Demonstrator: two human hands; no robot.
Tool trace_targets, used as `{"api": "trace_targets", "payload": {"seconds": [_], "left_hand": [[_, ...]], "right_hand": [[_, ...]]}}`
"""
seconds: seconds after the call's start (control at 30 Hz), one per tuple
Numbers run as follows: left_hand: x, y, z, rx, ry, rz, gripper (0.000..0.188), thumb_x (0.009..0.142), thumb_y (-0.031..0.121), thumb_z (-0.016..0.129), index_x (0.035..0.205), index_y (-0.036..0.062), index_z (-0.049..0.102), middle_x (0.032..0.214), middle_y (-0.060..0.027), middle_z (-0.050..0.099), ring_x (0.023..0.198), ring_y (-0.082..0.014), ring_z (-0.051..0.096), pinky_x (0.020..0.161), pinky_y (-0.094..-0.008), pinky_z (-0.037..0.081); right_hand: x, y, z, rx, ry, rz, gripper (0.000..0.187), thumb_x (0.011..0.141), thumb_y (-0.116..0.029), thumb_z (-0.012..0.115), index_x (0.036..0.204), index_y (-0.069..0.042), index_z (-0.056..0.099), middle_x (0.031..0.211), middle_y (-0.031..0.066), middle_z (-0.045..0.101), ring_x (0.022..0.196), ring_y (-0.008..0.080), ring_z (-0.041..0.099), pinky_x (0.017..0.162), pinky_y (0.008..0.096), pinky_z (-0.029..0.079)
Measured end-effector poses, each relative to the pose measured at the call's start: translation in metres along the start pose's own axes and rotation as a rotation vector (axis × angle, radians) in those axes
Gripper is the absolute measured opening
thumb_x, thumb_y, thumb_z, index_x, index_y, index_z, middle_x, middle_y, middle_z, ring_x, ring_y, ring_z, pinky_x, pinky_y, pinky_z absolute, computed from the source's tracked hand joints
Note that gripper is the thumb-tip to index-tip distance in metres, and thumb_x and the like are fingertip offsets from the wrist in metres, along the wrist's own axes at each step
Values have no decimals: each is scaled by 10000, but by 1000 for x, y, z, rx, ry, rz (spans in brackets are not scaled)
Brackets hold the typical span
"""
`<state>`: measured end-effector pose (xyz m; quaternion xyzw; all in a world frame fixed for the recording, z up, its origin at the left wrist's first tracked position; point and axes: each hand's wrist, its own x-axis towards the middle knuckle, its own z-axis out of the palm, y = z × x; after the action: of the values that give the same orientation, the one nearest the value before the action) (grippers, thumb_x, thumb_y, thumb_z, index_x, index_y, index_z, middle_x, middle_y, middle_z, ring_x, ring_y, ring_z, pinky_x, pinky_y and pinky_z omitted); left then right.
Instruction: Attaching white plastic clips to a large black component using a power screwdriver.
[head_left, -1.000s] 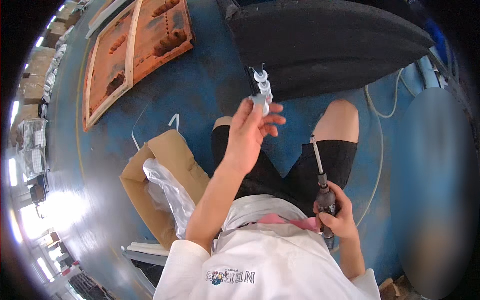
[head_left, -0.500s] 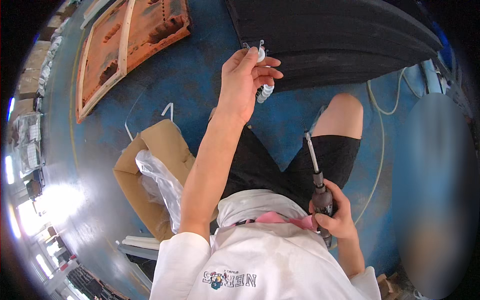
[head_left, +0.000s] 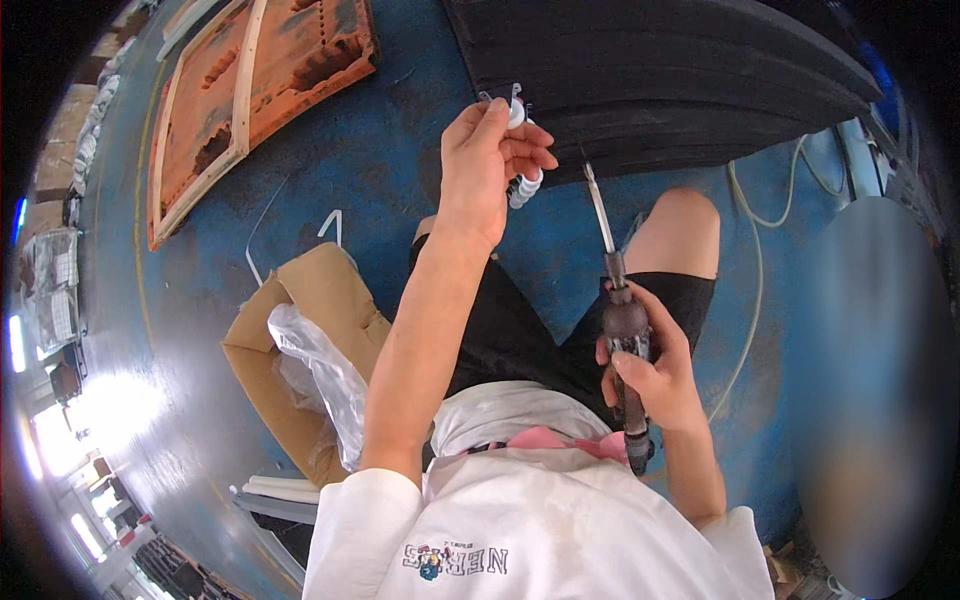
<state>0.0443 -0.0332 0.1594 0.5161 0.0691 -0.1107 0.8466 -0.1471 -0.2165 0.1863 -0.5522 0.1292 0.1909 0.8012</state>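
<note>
Evidently to leave the bit [head_left: 600, 212] clear, the right hand [head_left: 662, 372] wraps a power driver [head_left: 627, 322] while the half-open left hand [head_left: 476, 170] pinches white fittings [head_left: 517, 117] near the left end of a black slab [head_left: 660, 90].

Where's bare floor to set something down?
Bare blue floor: between the orange panel and left hand; also just right of the pale hose, though farther right is blurred. Crowded: left of the lap, with the cardboard box and crumpled plastic; and before the black panel, with the left hand's white parts and right hand's power driver.
</note>
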Motion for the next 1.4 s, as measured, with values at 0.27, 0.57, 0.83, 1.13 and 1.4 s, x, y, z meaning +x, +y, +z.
{"api": "trace_targets", "payload": {"seconds": [0.27,0.57,0.83,1.13,1.4], "left_hand": [[3,3,-2,77,63,-44,247,1045,263,457,950,51,538,713,-84,639,529,-118,551,514,-248,411],[3,5,-4,51,31,-33,228,1036,244,475,949,46,548,674,-50,610,519,-88,488,512,-236,389],[5,3,-4,33,29,-27,220,1033,230,477,934,46,544,667,-45,601,517,-87,479,509,-234,388],[3,6,-4,56,41,-37,215,1030,230,476,927,53,540,666,-44,603,509,-82,475,504,-229,381],[4,7,-4,93,34,-51,224,1031,244,471,925,57,534,661,-39,598,507,-82,475,502,-230,377]], "right_hand": [[33,-6,12,9,-27,3,649,861,-90,660,1436,-20,370,880,85,571,537,143,577,472,281,504],[54,-4,21,-22,-35,-4,643,866,-139,667,1434,-29,387,862,91,581,600,144,587,460,277,502],[61,-6,22,-13,-45,23,638,867,-157,660,1437,-40,397,903,104,576,692,150,596,476,280,531],[61,-22,18,-11,-56,97,659,846,-183,654,1440,-59,397,860,116,580,534,163,582,446,272,507],[59,-19,27,146,-48,125,699,805,-243,681,1422,-62,409,810,125,582,425,195,576,402,298,493]]}}
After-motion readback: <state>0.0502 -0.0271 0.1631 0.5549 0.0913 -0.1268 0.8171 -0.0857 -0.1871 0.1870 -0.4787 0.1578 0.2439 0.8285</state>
